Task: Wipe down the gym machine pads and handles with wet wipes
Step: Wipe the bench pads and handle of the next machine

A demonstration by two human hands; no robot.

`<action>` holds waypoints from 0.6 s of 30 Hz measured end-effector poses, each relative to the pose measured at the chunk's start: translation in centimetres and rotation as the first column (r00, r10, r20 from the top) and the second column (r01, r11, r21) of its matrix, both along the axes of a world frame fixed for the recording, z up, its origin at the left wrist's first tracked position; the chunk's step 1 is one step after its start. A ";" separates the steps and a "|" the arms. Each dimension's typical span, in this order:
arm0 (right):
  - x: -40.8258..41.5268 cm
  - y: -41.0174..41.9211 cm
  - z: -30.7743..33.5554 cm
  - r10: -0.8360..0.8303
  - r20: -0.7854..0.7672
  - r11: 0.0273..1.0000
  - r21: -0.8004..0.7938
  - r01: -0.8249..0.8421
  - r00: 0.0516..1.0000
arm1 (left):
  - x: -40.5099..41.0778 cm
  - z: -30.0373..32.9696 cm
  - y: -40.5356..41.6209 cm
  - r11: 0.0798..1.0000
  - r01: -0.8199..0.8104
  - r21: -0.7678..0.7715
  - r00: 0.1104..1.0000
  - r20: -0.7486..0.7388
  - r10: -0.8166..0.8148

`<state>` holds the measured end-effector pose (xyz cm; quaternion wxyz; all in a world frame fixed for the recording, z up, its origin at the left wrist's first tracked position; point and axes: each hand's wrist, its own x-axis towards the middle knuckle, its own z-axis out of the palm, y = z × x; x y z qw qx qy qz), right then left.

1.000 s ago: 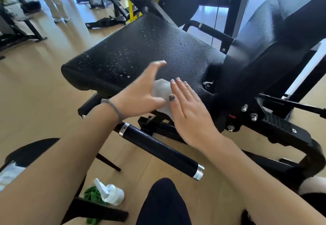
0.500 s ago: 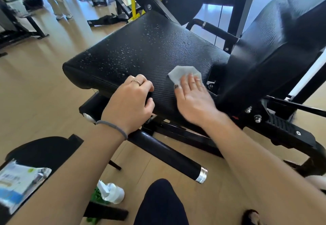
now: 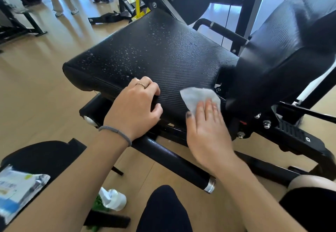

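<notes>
Right hand [image 3: 207, 128] presses wipe [image 3: 197, 96] on seat pad [image 3: 163, 57]; left hand [image 3: 133, 108] alongside.

Right hand [image 3: 207, 129] – wipe [image 3: 196, 95] – seat pad [image 3: 163, 55]

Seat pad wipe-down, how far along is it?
Barely begun. The right hand presses a wet wipe flat on the seat pad's near corner while the left hand grips its edge. Droplets cover most of the pad; the backrest pad and handle remain.
</notes>
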<state>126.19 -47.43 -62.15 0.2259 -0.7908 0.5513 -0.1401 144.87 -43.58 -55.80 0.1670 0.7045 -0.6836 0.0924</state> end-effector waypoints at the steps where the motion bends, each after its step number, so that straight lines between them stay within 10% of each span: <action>1: -1.0 1.4 -0.2 -0.021 -0.019 1.000 -0.006 0.021 1.000 | 0.0 -0.1 0.0 1.000 0.004 0.003 1.000 0.002 -0.004; 7: 0.9 -2.3 0.4 -0.254 -0.029 0.965 0.059 0.256 0.967 | 0.1 0.0 0.0 1.000 -0.010 -0.016 0.999 -0.038 0.009; 13: 2.7 -1.8 2.0 0.310 0.027 0.948 -0.079 -0.307 0.950 | 0.2 0.0 0.0 0.999 -0.028 -0.034 0.997 -0.067 0.026; 18: -1.7 -1.4 0.3 0.043 0.004 0.998 -0.035 -0.043 0.999 | 0.2 -0.2 0.0 0.998 -0.045 -0.038 0.994 -0.099 0.041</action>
